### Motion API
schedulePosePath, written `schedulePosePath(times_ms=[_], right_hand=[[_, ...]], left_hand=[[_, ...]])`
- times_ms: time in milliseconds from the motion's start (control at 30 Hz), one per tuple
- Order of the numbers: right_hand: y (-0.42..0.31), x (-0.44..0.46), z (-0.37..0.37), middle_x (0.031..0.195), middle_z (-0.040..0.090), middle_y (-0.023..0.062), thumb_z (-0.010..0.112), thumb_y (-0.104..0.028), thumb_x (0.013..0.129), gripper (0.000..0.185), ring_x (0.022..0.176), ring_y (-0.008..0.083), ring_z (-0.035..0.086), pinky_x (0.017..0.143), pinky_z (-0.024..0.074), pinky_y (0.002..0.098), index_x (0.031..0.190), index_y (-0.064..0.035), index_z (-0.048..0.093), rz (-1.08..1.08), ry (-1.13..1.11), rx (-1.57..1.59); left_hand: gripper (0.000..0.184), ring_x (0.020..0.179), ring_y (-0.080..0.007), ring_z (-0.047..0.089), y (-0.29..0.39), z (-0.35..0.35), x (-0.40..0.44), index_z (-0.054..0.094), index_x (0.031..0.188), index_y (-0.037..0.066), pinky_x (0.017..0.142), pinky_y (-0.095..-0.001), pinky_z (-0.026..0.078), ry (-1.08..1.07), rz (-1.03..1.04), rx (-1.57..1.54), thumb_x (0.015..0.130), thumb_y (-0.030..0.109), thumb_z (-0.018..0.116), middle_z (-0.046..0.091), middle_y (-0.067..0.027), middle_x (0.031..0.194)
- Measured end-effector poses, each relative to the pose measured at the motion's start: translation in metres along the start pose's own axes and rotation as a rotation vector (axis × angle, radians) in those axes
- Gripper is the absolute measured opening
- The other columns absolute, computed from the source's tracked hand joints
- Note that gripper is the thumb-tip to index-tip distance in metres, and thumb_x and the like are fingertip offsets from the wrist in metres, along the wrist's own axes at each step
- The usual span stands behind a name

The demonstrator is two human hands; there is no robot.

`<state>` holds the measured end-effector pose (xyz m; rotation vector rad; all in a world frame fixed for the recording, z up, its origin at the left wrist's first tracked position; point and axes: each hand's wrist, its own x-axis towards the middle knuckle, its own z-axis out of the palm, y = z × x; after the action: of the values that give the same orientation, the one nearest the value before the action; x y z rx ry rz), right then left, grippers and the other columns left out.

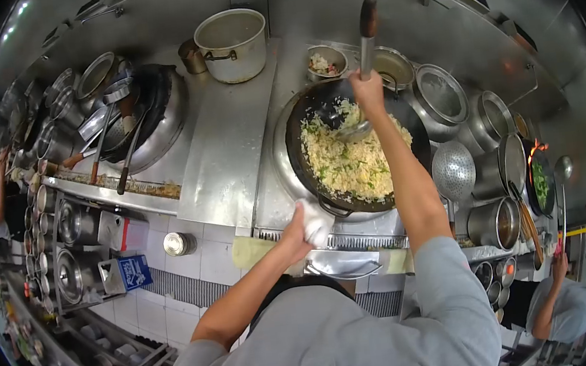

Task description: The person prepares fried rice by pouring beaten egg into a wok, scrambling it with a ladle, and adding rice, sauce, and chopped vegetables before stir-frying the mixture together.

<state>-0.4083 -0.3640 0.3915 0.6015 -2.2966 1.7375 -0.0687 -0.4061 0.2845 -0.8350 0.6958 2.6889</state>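
Note:
A large black wok (296, 155) sits on the round stove ring in front of me. Fried rice (349, 169) with green bits fills much of it. My right hand (368, 93) is wrapped round the metal shaft of a wok ladle (367, 48), below its dark wooden grip. The ladle's bowl end rests in the rice near the middle of the wok. My left hand (294, 235) is closed on a folded white cloth (318, 222) at the wok's near left rim. Beside the cloth, part of the wok's loop handle (335, 209) shows; the cloth hides the contact.
Behind the wok stands a small bowl of chopped food (326, 62). A large pot (232, 52) is at the back left. To the right are metal basins (442, 94) and a perforated skimmer (453, 170). Another wok (166, 100) holds utensils. Other people work at both sides.

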Motion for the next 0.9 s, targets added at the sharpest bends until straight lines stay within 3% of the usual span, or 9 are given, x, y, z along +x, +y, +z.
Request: schedulePosePath(times_ms=[100,233,267,433,533,600,700,800,900], right_hand=[[0.022,0.02,-0.024,0.059,0.053,0.0003,0.062,-0.017,0.086,0.021,0.054,0.0083,0.044,0.051,0.0392,0.0275,0.072,-0.0047,0.053,-0.223,0.3,0.096],[-0.028,-0.027,-0.042,0.059,0.052,0.0004,0.066,-0.021,0.085,0.024,0.054,0.0079,0.046,0.051,0.0388,0.0277,0.072,-0.0044,0.055,0.078,-0.05,-0.077],[-0.048,-0.048,-0.069,0.064,0.057,0.0082,0.069,-0.025,0.085,0.03,0.06,0.0178,0.054,0.061,0.0439,0.0302,0.078,0.0026,0.057,-0.067,0.027,-0.173],[0.034,-0.076,-0.154,0.053,0.035,-0.004,0.061,-0.01,0.09,0.032,0.041,0.0092,0.033,0.043,0.0304,0.0278,0.068,-0.0136,0.038,0.131,0.11,0.64],[-0.004,-0.105,-0.164,0.055,0.031,-0.0047,0.058,-0.008,0.092,0.024,0.044,0.0095,0.034,0.045,0.0352,0.0286,0.073,-0.014,0.044,0.203,0.324,0.674],[0.03,-0.143,-0.123,0.064,0.046,-0.0046,0.058,-0.009,0.092,0.016,0.053,0.0128,0.048,0.059,0.0468,0.0291,0.078,-0.0113,0.05,0.291,0.392,0.034],[0.012,-0.127,-0.112,0.059,0.044,-0.0022,0.059,-0.01,0.091,0.021,0.052,0.0113,0.044,0.058,0.0449,0.0295,0.074,-0.0114,0.047,-0.116,-0.017,0.268],[-0.098,-0.153,-0.123,0.053,0.034,-0.0052,0.06,-0.007,0.088,0.029,0.045,0.006,0.034,0.045,0.0314,0.0252,0.069,-0.0145,0.039,0.032,0.243,0.831],[-0.082,-0.182,-0.093,0.054,0.031,-0.0054,0.057,-0.007,0.09,0.03,0.045,0.0061,0.029,0.044,0.0294,0.0259,0.07,-0.0142,0.036,0.084,0.323,0.766]], left_hand=[[0.039,0.08,-0.0224,0.063,-0.005,0.024,0.056,0.053,0.11,0.013,0.068,-0.0433,0.053,0.169,0.004,-0.084,0.094,0.048,0.052,0.061,-0.0074,0.093],[0.017,0.054,-0.0218,0.057,-0.022,0.015,0.101,0.049,0.095,0.009,0.04,-0.0373,0.046,0.229,0.3,0.103,0.083,0.007,0.06,0.054,-0.0077,0.073],[0.016,0.059,-0.0223,0.058,-0.017,0.004,0.104,0.047,0.095,0.008,0.045,-0.0386,0.048,0.153,0.309,0.143,0.082,0.006,0.057,0.054,-0.0068,0.073],[0.019,0.074,-0.0199,0.066,0.01,-0.004,0.086,0.059,0.099,0.012,0.062,-0.0347,0.055,0.002,-0.114,0.025,0.09,0.027,0.063,0.066,-0.006,0.085],[0.012,0.07,-0.0211,0.065,0.02,-0.002,0.107,0.057,0.098,0.01,0.056,-0.0381,0.053,0.082,-0.002,0.124,0.089,0.017,0.06,0.064,-0.0061,0.082],[0.004,0.065,-0.022,0.062,-0.001,-0.061,0.176,0.055,0.091,0.007,0.054,-0.0395,0.052,-0.033,-0.037,0.205,0.087,0.008,0.055,0.06,-0.0076,0.075],[0.009,0.063,-0.0259,0.061,0.0,0.019,0.073,0.05,0.097,0.004,0.051,-0.0413,0.052,0.113,0.105,0.241,0.088,0.004,0.051,0.056,-0.0096,0.074],[0.01,0.063,-0.025,0.062,0.005,0.046,-0.003,0.049,0.097,0.005,0.05,-0.042,0.053,0.229,0.132,0.165,0.087,0.001,0.051,0.055,-0.0096,0.079],[0.011,0.058,-0.022,0.056,-0.023,0.009,0.041,0.049,0.091,0.006,0.045,-0.0375,0.046,0.078,0.36,0.048,0.083,-0.001,0.052,0.053,-0.0064,0.075]])
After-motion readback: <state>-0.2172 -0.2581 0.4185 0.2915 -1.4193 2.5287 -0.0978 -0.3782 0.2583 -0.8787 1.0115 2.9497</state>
